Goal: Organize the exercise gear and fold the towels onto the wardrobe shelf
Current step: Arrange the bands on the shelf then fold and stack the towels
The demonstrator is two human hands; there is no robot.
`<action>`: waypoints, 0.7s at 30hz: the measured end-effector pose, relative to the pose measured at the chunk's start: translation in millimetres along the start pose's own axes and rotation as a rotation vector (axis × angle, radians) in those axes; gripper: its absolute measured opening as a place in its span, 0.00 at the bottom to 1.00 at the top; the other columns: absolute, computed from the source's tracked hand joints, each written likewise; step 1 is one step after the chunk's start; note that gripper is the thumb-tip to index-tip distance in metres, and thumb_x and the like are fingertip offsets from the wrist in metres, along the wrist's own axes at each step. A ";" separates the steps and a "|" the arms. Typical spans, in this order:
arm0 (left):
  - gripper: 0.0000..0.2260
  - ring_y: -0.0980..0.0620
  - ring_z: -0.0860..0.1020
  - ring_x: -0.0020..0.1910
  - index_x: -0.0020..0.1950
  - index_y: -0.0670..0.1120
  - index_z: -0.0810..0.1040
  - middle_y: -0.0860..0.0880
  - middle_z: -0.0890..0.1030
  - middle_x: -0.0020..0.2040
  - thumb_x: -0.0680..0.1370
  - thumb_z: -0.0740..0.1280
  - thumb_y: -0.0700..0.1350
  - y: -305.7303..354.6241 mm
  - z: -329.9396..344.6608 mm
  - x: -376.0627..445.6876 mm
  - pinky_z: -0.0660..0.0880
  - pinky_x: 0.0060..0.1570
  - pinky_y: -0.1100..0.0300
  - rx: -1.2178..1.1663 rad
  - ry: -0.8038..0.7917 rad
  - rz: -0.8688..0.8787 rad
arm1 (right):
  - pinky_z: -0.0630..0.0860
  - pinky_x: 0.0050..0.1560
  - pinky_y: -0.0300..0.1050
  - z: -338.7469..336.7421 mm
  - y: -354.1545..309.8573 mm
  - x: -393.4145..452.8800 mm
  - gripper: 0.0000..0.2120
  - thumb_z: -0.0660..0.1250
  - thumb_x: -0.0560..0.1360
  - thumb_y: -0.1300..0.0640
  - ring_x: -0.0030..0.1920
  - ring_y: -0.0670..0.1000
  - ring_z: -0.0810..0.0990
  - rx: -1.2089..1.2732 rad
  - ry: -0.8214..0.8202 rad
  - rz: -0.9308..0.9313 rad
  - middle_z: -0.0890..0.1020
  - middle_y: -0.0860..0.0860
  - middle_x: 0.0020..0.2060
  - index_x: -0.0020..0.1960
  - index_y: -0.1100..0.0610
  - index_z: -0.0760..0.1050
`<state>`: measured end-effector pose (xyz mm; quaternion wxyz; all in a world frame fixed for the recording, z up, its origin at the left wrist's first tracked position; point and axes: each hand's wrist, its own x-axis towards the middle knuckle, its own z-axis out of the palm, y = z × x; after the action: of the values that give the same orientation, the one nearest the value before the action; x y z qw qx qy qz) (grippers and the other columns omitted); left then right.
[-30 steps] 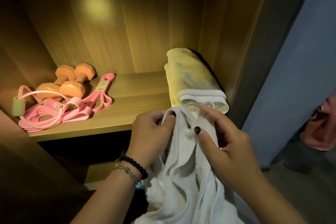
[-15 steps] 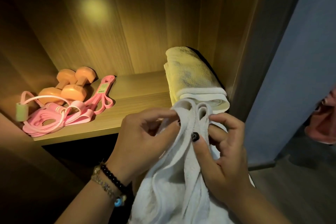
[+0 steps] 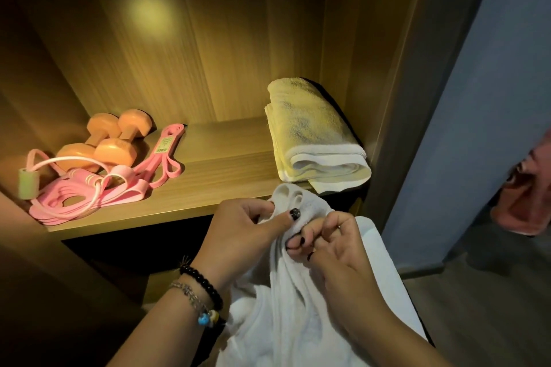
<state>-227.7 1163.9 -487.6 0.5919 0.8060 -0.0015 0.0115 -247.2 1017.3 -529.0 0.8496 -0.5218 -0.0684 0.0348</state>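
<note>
Dim, warm yellow light; a soft glare spot glows on the wardrobe's back panel (image 3: 149, 12). Corners fall into black shadow, and the frame's edges bow from wide-angle distortion.
</note>
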 end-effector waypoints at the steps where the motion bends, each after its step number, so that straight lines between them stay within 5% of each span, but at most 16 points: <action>1: 0.15 0.48 0.72 0.34 0.36 0.40 0.81 0.38 0.79 0.34 0.71 0.74 0.52 -3.2 2.3 1.1 0.73 0.38 0.50 0.037 0.011 0.010 | 0.80 0.46 0.42 -1.3 -0.3 0.2 0.17 0.60 0.69 0.78 0.41 0.53 0.80 0.007 0.047 0.010 0.77 0.56 0.38 0.49 0.59 0.66; 5: 0.04 0.42 0.82 0.44 0.42 0.52 0.85 0.46 0.85 0.41 0.75 0.72 0.45 -6.4 4.1 -2.6 0.77 0.50 0.42 0.072 0.033 0.079 | 0.75 0.49 0.33 -20.2 -16.2 12.7 0.19 0.68 0.72 0.67 0.50 0.41 0.78 -0.444 0.132 -0.104 0.77 0.44 0.49 0.55 0.47 0.72; 7: 0.02 0.38 0.80 0.45 0.43 0.52 0.85 0.44 0.85 0.41 0.75 0.72 0.46 -5.6 2.3 -6.8 0.76 0.50 0.39 0.052 0.022 0.127 | 0.70 0.52 0.26 -32.5 -30.1 24.3 0.16 0.68 0.75 0.61 0.58 0.38 0.73 -0.678 -0.044 -0.111 0.73 0.41 0.57 0.57 0.43 0.74; 9: 0.03 0.39 0.80 0.44 0.44 0.52 0.85 0.45 0.85 0.41 0.74 0.72 0.49 -4.8 -1.5 -10.0 0.76 0.48 0.40 0.041 0.004 0.164 | 0.71 0.52 0.30 -40.5 -37.0 34.7 0.10 0.68 0.76 0.59 0.56 0.42 0.75 -0.774 -0.208 -0.095 0.77 0.43 0.53 0.54 0.47 0.77; 12: 0.11 0.50 0.81 0.46 0.50 0.55 0.83 0.52 0.84 0.47 0.72 0.69 0.58 -1.9 -5.3 -12.9 0.79 0.49 0.46 0.112 -0.118 0.170 | 0.75 0.44 0.35 -36.8 -34.1 38.1 0.06 0.68 0.76 0.63 0.45 0.45 0.79 -0.752 -0.170 -0.150 0.80 0.45 0.43 0.47 0.52 0.78; 15: 0.17 0.61 0.77 0.53 0.58 0.60 0.78 0.61 0.79 0.54 0.70 0.71 0.55 1.3 -0.7 -15.5 0.77 0.54 0.58 0.301 -0.149 0.194 | 0.75 0.40 0.34 -24.5 -28.6 35.6 0.07 0.68 0.75 0.66 0.41 0.43 0.78 -0.651 -0.133 -0.186 0.80 0.46 0.40 0.44 0.54 0.78; 18: 0.14 0.57 0.81 0.49 0.55 0.55 0.81 0.56 0.83 0.50 0.70 0.73 0.47 -1.0 1.4 -14.2 0.79 0.52 0.51 0.192 -0.044 0.159 | 0.76 0.43 0.36 -25.2 -28.8 41.9 0.06 0.70 0.73 0.64 0.43 0.46 0.80 -0.669 -0.132 -0.239 0.81 0.48 0.41 0.44 0.53 0.79; 21: 0.13 0.53 0.83 0.48 0.50 0.54 0.83 0.54 0.85 0.46 0.67 0.73 0.53 2.3 4.0 -12.0 0.80 0.51 0.46 0.082 -0.006 0.116 | 0.77 0.44 0.41 -29.5 -28.2 46.7 0.07 0.71 0.73 0.64 0.43 0.47 0.80 -0.719 -0.117 -0.257 0.82 0.48 0.41 0.45 0.52 0.80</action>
<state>-239.7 1159.3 -486.9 0.5567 0.8281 -0.0497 0.0435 -196.9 984.6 -513.3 0.6043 -0.7709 -0.1895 -0.0683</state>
